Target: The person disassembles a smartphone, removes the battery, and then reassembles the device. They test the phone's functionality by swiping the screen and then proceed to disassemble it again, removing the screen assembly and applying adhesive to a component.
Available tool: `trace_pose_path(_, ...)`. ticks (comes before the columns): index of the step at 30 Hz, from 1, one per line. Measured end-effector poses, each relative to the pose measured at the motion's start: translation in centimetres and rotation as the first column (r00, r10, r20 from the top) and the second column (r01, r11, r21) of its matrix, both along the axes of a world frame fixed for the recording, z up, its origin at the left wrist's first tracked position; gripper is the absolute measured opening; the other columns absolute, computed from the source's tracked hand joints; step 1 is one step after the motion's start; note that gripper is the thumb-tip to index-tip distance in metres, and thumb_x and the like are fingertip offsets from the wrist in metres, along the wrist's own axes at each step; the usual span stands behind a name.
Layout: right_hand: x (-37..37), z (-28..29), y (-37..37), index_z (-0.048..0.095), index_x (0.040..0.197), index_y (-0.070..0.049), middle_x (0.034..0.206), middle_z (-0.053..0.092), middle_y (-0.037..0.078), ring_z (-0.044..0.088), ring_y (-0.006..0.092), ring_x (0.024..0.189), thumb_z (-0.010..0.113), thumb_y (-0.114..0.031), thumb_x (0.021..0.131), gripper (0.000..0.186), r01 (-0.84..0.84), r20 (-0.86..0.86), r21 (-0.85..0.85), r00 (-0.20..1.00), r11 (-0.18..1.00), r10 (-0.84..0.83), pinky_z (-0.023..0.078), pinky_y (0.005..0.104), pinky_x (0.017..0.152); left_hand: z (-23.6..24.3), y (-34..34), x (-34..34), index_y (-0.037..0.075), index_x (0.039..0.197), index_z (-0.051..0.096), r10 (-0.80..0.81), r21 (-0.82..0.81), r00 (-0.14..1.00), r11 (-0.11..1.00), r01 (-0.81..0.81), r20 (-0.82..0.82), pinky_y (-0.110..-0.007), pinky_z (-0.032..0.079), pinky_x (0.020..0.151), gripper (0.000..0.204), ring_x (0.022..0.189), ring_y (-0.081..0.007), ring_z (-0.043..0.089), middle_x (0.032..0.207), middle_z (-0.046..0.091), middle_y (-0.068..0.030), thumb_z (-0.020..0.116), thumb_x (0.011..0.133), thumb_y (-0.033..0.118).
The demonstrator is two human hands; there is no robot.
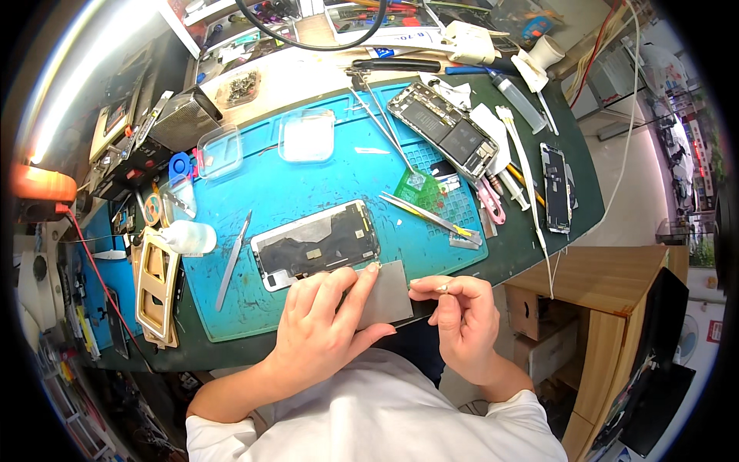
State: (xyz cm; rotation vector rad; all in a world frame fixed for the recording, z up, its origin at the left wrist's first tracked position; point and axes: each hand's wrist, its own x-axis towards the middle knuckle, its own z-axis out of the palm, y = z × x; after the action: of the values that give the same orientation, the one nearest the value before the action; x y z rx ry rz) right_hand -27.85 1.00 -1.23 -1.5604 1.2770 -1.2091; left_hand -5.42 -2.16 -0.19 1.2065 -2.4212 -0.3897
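Observation:
A phone screen assembly (331, 240), its dark back facing up, lies on the blue mat in front of me. My left hand (327, 319) rests at its near edge with fingers stretched out and thumb spread. The index fingertip reaches the screen's near right corner, where a thin grey sheet (392, 291) begins. That sheet lies partly under the left hand. To the right of it, my right hand (464, 319) is raised with thumb and fingers pinched together. A tiny pale bit shows at its fingertips, too small to name.
Yellow-and-silver tweezers (431, 217) lie right of the screen, a slim metal tool (233, 262) left. Behind are an opened phone (443, 129) and clear plastic boxes (305, 135). A white bottle (188, 237) and gold phone frame (156, 285) stand left; a syringe (517, 102) lies far right.

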Motion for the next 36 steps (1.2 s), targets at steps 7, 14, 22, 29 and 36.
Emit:
trace_pose_path(7, 0.1, 0.2, 0.0, 0.046, 0.119, 0.003, 0.118, 0.074, 0.023, 0.076, 0.0234, 0.098, 0.051, -0.001, 0.108, 0.013, 0.004, 0.045, 0.025, 0.999, 1.0, -0.005, 0.063, 0.0304, 0.079, -0.3, -0.3, -0.3, -0.002, 0.133, 0.065, 0.034, -0.014, 0.998, 0.999, -0.035, -0.043, -0.039, 0.047, 0.089, 0.07, 0.105, -0.0271, 0.056, 0.119, 0.056, -0.0099, 0.082, 0.082, 0.043)
trace_pose_path(14, -0.5, 0.7, -2.0, 0.061, 0.11, 0.001, 0.106, 0.073, 0.014, 0.069, 0.0156, 0.076, 0.067, 0.001, 0.099, 0.013, -0.022, -0.24, -0.166, 0.971, 0.986, -0.019, 0.058, 0.0282, 0.062, -0.1, -0.4, -0.3, -0.004, 0.134, 0.064, 0.033, -0.003, 0.997, 0.999, -0.034, -0.066, -0.04, 0.048, 0.091, 0.074, 0.104, -0.0281, 0.057, 0.118, 0.057, -0.0109, 0.083, 0.079, 0.041)
trace_pose_path(22, -0.3, 1.2, -3.5, 0.072, 0.104, -0.004, 0.096, 0.061, 0.007, 0.062, 0.0186, 0.067, 0.077, 0.004, 0.088, 0.019, 0.019, -0.436, -0.232, 0.892, 0.973, -0.122, 0.051, 0.032, 0.055, 0.4, -0.9, 0.1, 0.0, 0.141, 0.06, 0.003, 0.065, 0.998, 0.998, 0.001, -0.069, -0.042, 0.046, 0.092, 0.08, 0.104, -0.0304, 0.053, 0.12, 0.054, -0.0104, 0.085, 0.078, 0.042)
trace_pose_path(29, -0.7, 1.3, -4.1, 0.073, 0.109, -0.004, 0.096, 0.058, 0.006, 0.064, 0.0206, 0.075, 0.078, 0.008, 0.08, 0.031, -0.109, -0.546, -0.256, 0.837, 0.96, -0.05, 0.053, 0.034, 0.061, 0.2, -0.8, 0.3, 0.001, 0.14, 0.061, -0.034, 0.049, 0.999, 0.998, 0.036, -0.033, -0.042, 0.046, 0.093, 0.075, 0.106, -0.0298, 0.052, 0.122, 0.052, -0.0096, 0.083, 0.081, 0.042)
trace_pose_path(36, -0.7, 1.4, -4.3, 0.073, 0.109, -0.003, 0.097, 0.059, 0.007, 0.064, 0.0203, 0.076, 0.077, 0.009, 0.076, 0.035, -0.158, -0.606, -0.23, 0.795, 0.96, -0.014, 0.054, 0.0339, 0.062, 0.3, -0.8, 0.2, 0.0, 0.14, 0.061, -0.034, 0.055, 0.999, 0.998, 0.035, -0.017, -0.042, 0.046, 0.094, 0.074, 0.107, -0.0299, 0.052, 0.123, 0.052, -0.0103, 0.081, 0.083, 0.042)
